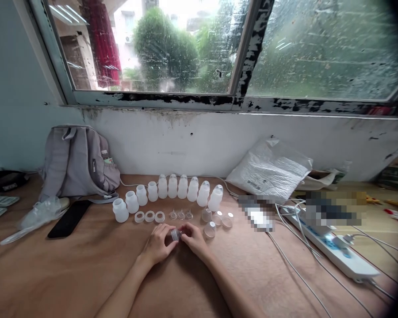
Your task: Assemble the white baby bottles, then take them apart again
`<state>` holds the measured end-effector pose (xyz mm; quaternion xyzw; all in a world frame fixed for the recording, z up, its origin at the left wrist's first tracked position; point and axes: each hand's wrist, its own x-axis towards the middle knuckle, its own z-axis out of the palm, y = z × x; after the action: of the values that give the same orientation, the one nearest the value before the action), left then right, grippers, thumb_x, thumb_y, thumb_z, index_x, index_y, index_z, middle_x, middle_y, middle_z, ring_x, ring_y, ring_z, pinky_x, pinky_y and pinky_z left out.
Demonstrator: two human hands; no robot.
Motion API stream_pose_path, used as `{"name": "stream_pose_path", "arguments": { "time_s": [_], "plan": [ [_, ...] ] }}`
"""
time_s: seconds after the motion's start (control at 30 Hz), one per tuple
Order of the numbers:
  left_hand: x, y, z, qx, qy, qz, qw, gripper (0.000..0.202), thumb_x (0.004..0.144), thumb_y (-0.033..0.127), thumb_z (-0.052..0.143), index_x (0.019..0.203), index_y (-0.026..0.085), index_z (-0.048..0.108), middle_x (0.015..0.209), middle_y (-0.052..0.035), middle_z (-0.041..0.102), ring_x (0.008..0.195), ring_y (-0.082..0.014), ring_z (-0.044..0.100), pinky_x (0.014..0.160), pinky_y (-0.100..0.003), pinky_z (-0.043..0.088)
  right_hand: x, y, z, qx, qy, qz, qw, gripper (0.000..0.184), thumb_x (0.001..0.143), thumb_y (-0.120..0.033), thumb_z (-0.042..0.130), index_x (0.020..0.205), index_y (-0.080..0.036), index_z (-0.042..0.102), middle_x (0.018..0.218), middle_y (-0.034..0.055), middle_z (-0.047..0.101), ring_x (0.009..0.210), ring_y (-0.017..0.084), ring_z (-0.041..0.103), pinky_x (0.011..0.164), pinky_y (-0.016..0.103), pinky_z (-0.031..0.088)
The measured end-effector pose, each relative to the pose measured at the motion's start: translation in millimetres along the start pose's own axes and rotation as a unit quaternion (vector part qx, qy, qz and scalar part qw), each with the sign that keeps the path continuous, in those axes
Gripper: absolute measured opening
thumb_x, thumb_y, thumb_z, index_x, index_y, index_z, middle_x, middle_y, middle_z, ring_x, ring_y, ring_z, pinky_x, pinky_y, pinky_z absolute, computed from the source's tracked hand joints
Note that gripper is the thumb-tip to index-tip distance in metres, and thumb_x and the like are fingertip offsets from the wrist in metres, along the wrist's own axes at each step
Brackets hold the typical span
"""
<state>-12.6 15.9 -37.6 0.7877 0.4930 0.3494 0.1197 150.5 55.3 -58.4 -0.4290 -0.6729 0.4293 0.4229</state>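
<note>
Whitish ridged piece (175, 235) is pinched in curled fingers of both hands (158, 244).

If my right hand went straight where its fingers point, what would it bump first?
The small part you're holding, then probably your left hand, though depth is hard to judge here.

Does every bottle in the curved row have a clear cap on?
No, the leftmost bottle shows a bare neck, while the rightmost bottle wears a clear cap.
</note>
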Motion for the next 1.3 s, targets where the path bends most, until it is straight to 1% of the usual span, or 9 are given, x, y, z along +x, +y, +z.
{"name": "stream_pose_path", "arguments": {
  "time_s": [0.13,0.27,0.47,0.57,0.7,0.83,0.93,1.03,1.3],
  "plan": [
    [-2.2,-13.7,-7.6,0.013,0.01,-0.027,1.0,0.032,0.073,0.028,0.056,0.104,0.021,0.051,0.098,-0.0061,0.058,0.092,-0.0211,0.053,0.083,-0.038,0.042,-0.9,-0.3,0.0,0.01,0.027,-0.004,1.0,0.02,0.065,-0.012,0.047,0.083,-0.016,0.055,0.076,0.0022,0.059,0.062,0.012,0.053,0.057,0.023,0.044],
    [-9.5,-36.3,-19.9,0.061,0.066,-0.083,0.992,0.043,0.075,0.028,0.052,0.117,0.023,0.042,0.104,-0.006,0.055,0.094,-0.0202,0.053,0.084,-0.037,0.042,-3.8,-5.4,2.5,-0.045,0.044,-0.037,0.997,0.02,0.068,-0.018,0.053,0.088,-0.017,0.053,0.078,0.0026,0.057,0.061,0.012,0.052,0.055,0.023,0.044],
    [-30.1,-64.8,-38.8,0.16,0.106,-0.173,0.966,0.029,0.076,0.035,0.048,0.101,0.021,0.051,0.098,-0.0062,0.059,0.092,-0.0216,0.054,0.077,-0.034,0.042,-5.1,-9.6,4.2,-0.136,0.014,-0.086,0.987,0.013,0.071,-0.016,0.051,0.081,-0.018,0.059,0.075,0.0027,0.055,0.062,0.013,0.05,0.056,0.023,0.042],
    [-36.2,-71.2,-39.4,0.214,0.12,-0.219,0.944,0.032,0.075,0.035,0.048,0.102,0.02,0.051,0.1,-0.0075,0.061,0.092,-0.0232,0.054,0.076,-0.035,0.041,-3.0,-7.2,4.4,-0.14,0.007,-0.083,0.987,0.015,0.073,-0.018,0.051,0.084,-0.018,0.06,0.076,0.0034,0.056,0.064,0.014,0.052,0.058,0.024,0.042],
    [-35.5,-74.4,-34.2,0.271,0.132,-0.26,0.917,0.044,0.074,0.036,0.048,0.112,0.016,0.046,0.106,-0.0121,0.059,0.095,-0.0269,0.054,0.078,-0.039,0.039,2.7,-2.3,9.1,-0.158,0.034,-0.072,0.984,0.014,0.072,-0.02,0.053,0.084,-0.017,0.06,0.071,0.0027,0.056,0.063,0.015,0.052,0.059,0.025,0.043],
    [-34.1,-74.5,-29.2,0.293,0.138,-0.249,0.913,0.053,0.076,0.041,0.044,0.119,0.01,0.042,0.113,-0.0176,0.055,0.103,-0.0294,0.05,0.086,-0.043,0.035,10.5,0.6,20.3,-0.191,0.062,-0.065,0.978,0.013,0.073,-0.021,0.053,0.084,-0.019,0.058,0.077,0.0033,0.057,0.061,0.014,0.053,0.058,0.025,0.043],
    [-35.5,-74.1,-27.1,0.298,0.134,-0.228,0.917,0.051,0.078,0.039,0.042,0.119,0.01,0.043,0.117,-0.018,0.052,0.108,-0.0291,0.047,0.09,-0.045,0.03,15.6,0.1,28.2,-0.237,0.077,-0.046,0.967,0.014,0.076,-0.023,0.048,0.086,-0.021,0.058,0.084,0.0039,0.057,0.063,0.015,0.054,0.056,0.025,0.042],
    [-36.9,-74.3,-26.0,0.296,0.138,-0.224,0.918,0.049,0.078,0.039,0.042,0.119,0.012,0.044,0.118,-0.0172,0.052,0.109,-0.0285,0.047,0.091,-0.045,0.03,18.1,-0.3,32.0,-0.267,0.093,-0.031,0.959,0.016,0.077,-0.026,0.046,0.087,-0.021,0.058,0.084,0.004,0.057,0.063,0.016,0.055,0.055,0.026,0.041],
    [-38.2,-73.8,-25.1,0.291,0.126,-0.238,0.918,0.047,0.079,0.038,0.042,0.118,0.013,0.045,0.12,-0.0161,0.051,0.112,-0.0277,0.044,0.092,-0.045,0.03,18.8,6.3,27.3,-0.22,0.107,-0.041,0.969,0.016,0.073,-0.024,0.049,0.086,-0.019,0.058,0.08,0.0053,0.058,0.066,0.018,0.056,0.06,0.029,0.046]
  ]
}}
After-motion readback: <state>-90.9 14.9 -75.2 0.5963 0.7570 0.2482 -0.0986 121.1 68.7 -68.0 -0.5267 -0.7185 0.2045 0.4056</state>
